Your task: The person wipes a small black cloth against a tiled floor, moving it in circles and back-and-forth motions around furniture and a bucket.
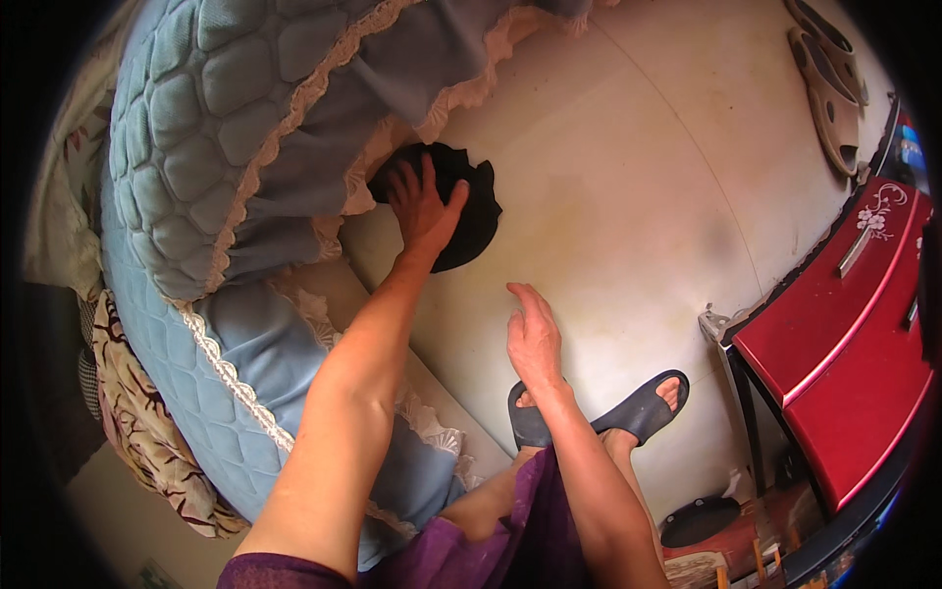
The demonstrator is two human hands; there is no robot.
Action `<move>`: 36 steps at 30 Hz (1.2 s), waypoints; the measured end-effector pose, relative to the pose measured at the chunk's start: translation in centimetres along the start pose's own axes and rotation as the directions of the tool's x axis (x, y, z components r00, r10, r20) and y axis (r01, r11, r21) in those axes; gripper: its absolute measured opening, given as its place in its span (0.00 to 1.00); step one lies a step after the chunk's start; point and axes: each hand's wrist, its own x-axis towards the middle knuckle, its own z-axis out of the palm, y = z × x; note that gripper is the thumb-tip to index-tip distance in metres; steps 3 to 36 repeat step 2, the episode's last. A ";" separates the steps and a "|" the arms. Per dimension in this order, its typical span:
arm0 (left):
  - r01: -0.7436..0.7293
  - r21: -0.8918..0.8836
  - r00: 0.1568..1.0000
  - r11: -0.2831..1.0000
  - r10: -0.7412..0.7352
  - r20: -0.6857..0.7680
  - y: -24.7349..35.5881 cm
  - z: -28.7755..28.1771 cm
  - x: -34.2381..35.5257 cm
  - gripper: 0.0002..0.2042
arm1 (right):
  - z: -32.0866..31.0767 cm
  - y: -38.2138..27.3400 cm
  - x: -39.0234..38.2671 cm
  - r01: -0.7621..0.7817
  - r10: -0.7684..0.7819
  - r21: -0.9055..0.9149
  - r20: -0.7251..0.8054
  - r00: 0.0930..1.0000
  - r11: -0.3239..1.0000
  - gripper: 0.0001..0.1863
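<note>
A black, roughly round item (478,222) with a jagged, wavy edge lies on the floor beside the bed's ruffled skirt. Whether it is cloth, plastic or something else I cannot tell. My left hand (422,206) rests over it with fingers spread, seeming to touch its upper side. My right hand (534,336) hovers above the floor nearer to me, empty, its fingers stretched out. Part of the black item's left side is close against the pale lace trim (359,177).
Along the left runs a bed with a blue quilted cover (186,128). At the right stands a red drawer cabinet (834,344). Brown slippers (824,93) lie far right on the pale floor (608,196). My feet wear dark slides (648,407).
</note>
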 end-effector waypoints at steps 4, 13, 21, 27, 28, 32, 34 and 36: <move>-0.056 0.003 0.998 0.998 0.056 0.021 -0.4 -0.3 -0.9 0.42 | 0.2 -0.1 0.6 -0.070 0.068 0.009 0.138 0.988 0.997 0.19; -0.056 0.003 0.998 0.998 0.056 0.021 -0.4 -0.3 -0.9 0.42 | 0.2 -0.1 0.6 -0.070 0.068 0.009 0.138 0.988 0.997 0.19; -0.056 0.003 0.998 0.998 0.056 0.021 -0.4 -0.3 -0.9 0.42 | 0.2 -0.1 0.6 -0.070 0.068 0.009 0.138 0.988 0.997 0.19; -0.056 0.003 0.998 0.998 0.056 0.021 -0.4 -0.3 -0.9 0.42 | 0.2 -0.1 0.6 -0.070 0.068 0.009 0.138 0.988 0.997 0.19; -0.056 0.003 0.998 0.998 0.056 0.021 -0.4 -0.3 -0.9 0.42 | 0.2 -0.1 0.6 -0.070 0.068 0.009 0.138 0.988 0.997 0.19; -0.056 0.003 0.998 0.998 0.056 0.021 -0.4 -0.3 -0.9 0.42 | 0.2 -0.1 0.6 -0.070 0.068 0.009 0.138 0.988 0.997 0.19; -0.056 0.003 0.998 0.998 0.056 0.021 -0.4 -0.3 -0.9 0.42 | 0.2 -0.1 0.6 -0.070 0.068 0.009 0.138 0.988 0.997 0.19; -0.056 0.003 0.998 0.998 0.056 0.021 -0.4 -0.3 -0.9 0.42 | 0.2 -0.1 0.6 -0.070 0.068 0.009 0.138 0.988 0.997 0.19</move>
